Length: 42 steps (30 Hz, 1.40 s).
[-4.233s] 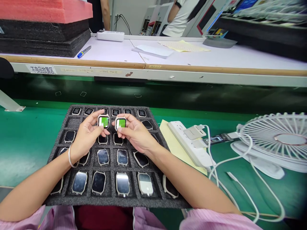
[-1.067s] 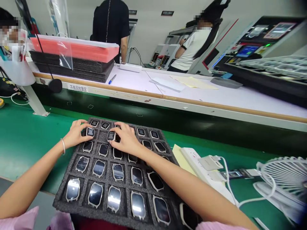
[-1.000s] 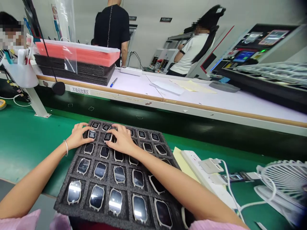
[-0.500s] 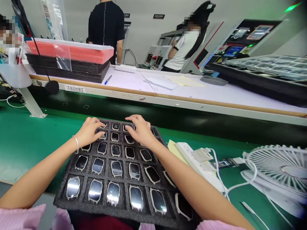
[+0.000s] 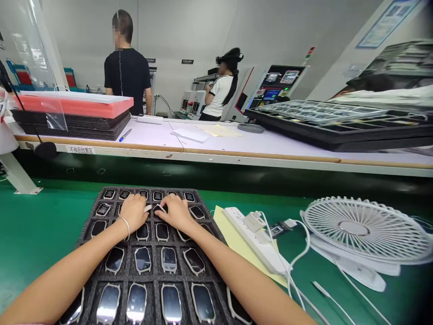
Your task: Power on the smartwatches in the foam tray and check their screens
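Observation:
A dark grey foam tray (image 5: 152,282) lies on the green bench, its pockets filled with rows of square smartwatch bodies with black glass faces and pale frames. My left hand (image 5: 134,211) is over the second row from the back, thumb and fingers closed around the edge of a smartwatch (image 5: 147,208). Right beside it, my right hand (image 5: 176,212) pinches another smartwatch (image 5: 160,209), which sits tilted in its pocket. The fingers partly cover both. Nearer to me, the front-row watches (image 5: 172,303) rest face up, and my forearms hide some at the sides.
A white power strip (image 5: 253,239) with plugs and cables lies right of the tray on yellow paper. Farther right stands a white fan (image 5: 355,228). Behind, a raised shelf (image 5: 216,143) carries foam stacks, a pen (image 5: 125,135) and black trays (image 5: 321,124). Two people stand beyond it.
My hands have come together near the tray's middle columns, the right one closing from spread fingers onto a watch. The head view has shifted, so the tray appears lower and farther left.

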Each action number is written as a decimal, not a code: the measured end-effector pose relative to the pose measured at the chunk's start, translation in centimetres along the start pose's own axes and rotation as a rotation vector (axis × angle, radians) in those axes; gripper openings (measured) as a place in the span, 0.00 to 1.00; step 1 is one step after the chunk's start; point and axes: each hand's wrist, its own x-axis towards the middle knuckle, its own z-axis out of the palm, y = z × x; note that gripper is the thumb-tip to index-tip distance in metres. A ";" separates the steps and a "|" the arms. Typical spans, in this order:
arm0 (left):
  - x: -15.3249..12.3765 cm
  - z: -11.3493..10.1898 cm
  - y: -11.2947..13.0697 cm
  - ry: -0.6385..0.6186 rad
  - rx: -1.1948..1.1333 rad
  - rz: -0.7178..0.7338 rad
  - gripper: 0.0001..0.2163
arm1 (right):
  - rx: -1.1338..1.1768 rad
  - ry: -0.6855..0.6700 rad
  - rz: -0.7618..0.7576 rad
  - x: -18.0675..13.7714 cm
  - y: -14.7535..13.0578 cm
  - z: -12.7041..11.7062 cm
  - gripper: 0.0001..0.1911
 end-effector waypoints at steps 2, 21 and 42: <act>-0.2 0.0 -0.3 0.005 -0.137 -0.006 0.04 | 0.112 -0.020 -0.025 -0.1 -0.2 0.0 0.04; -1.1 -0.9 -0.4 0.018 -1.154 -0.257 0.21 | 1.749 -0.309 0.110 -0.1 0.4 1.4 0.26; -1.3 -0.2 -0.3 0.196 -0.956 -0.067 0.16 | 1.780 -0.346 -0.019 -0.7 0.0 0.5 0.28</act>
